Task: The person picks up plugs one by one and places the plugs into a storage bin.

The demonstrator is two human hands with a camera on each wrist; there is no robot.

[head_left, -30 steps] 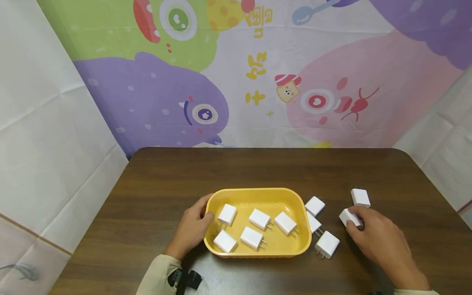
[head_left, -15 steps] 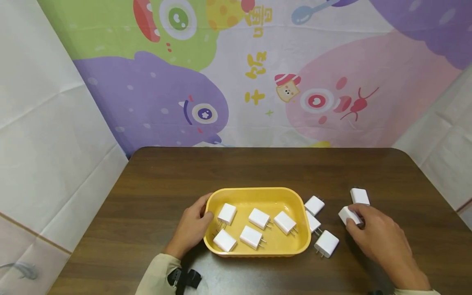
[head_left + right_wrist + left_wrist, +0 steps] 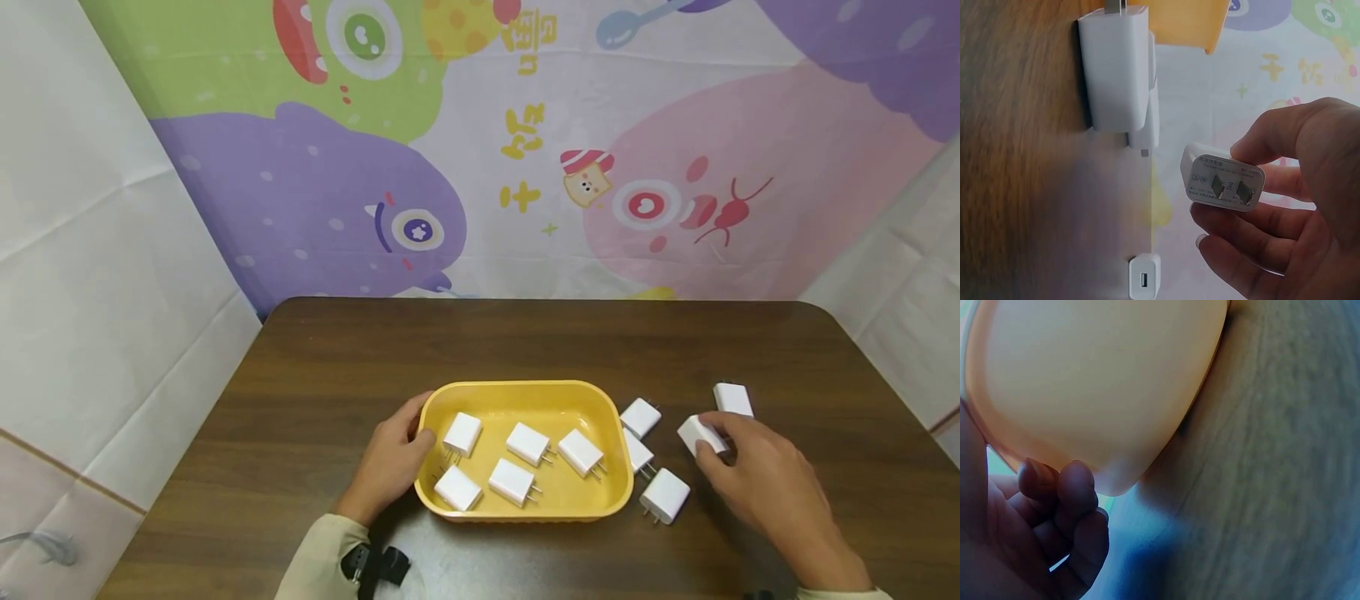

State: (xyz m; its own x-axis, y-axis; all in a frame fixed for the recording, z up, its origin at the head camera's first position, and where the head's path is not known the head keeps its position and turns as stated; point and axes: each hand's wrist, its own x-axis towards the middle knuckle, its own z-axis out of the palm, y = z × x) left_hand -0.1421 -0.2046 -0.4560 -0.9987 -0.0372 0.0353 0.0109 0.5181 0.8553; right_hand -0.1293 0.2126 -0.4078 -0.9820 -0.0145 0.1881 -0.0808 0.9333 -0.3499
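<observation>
My left hand [image 3: 386, 467] holds the left end of a yellow plastic basin [image 3: 525, 402], thumb over the rim and fingers against the outer wall. In the left wrist view, curled fingertips [image 3: 1077, 481] touch that wall. Several white plug chargers lie apart inside the basin, among them one charger [image 3: 527, 444] near its middle. My right hand [image 3: 780, 487] pinches another white charger [image 3: 696, 435] between thumb and fingers. The right wrist view shows this held charger [image 3: 1200, 169] raised off the table, its two metal prongs facing the camera.
Three loose chargers lie by the basin's right end, the nearest charger [image 3: 665, 497] turned prongs down-left. A further charger [image 3: 732, 400] lies just behind my right hand. All rest on a dark wooden table [image 3: 337, 350], with a cartoon-printed cloth [image 3: 510, 250] behind it.
My right hand has lifted the pinched charger slightly and shifted it a little left, toward the basin. The left hand and the basin stay put.
</observation>
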